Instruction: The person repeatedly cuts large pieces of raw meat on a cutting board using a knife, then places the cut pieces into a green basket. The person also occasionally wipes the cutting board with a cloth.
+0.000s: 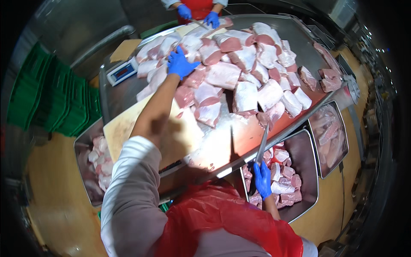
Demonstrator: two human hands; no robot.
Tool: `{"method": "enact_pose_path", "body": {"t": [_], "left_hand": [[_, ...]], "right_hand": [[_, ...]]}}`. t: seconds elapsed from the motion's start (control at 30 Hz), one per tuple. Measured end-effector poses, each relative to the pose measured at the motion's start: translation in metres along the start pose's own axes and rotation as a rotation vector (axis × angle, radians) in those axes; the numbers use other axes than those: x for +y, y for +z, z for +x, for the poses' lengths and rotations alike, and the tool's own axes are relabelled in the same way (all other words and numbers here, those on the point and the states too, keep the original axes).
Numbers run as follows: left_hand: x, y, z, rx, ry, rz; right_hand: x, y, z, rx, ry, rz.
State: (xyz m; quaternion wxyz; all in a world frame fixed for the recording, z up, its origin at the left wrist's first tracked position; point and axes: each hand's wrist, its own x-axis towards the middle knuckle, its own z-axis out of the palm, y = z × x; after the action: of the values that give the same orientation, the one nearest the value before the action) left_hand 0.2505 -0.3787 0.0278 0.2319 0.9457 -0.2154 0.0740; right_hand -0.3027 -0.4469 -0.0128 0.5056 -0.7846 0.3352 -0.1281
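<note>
My left hand (pixel 181 64), in a blue glove, reaches across the table with its fingers spread over the pile of raw meat. It lies against pale, fat-covered meat pieces; whether it grips one cannot be made out. In my blue-gloved right hand (pixel 263 179) is a knife (pixel 262 147), its blade pointing away from me past the table's near edge. A small cut of meat (pixel 271 115) lies beyond the knife tip. Below my left forearm, a white cutting board (pixel 122 128) rests on the steel table (pixel 122 100).
A bin (pixel 314 192) of meat chunks stands below my right hand, beside another bin (pixel 341 164). A third bin (pixel 81 162) is at left, near green crates (pixel 51 94). A digital scale (pixel 123 72) sits far left. Across the table, a co-worker's gloved hands (pixel 211 19) work with a knife.
</note>
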Motion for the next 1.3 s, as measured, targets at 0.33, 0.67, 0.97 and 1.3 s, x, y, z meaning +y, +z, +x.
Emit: {"method": "enact_pose_path", "body": {"t": [0.33,0.67,0.97,1.3], "left_hand": [[-0.105,-0.004,0.089,-0.384,-0.308,-0.855],[-0.158,-0.155,-0.208,-0.216,-0.664,-1.86],[-0.192,-0.265,-0.289,-0.046,-0.251,-0.781],[-0.165,-0.198,-0.427,0.259,-0.024,-0.246]], "right_hand": [[0.092,-0.037,-0.025,0.18,0.225,0.457],[0.021,-0.005,0.082,-0.196,0.003,0.195],[-0.05,0.07,0.103,-0.483,-0.147,0.207],[-0.115,0.118,0.083,-0.541,-0.298,0.125]]}}
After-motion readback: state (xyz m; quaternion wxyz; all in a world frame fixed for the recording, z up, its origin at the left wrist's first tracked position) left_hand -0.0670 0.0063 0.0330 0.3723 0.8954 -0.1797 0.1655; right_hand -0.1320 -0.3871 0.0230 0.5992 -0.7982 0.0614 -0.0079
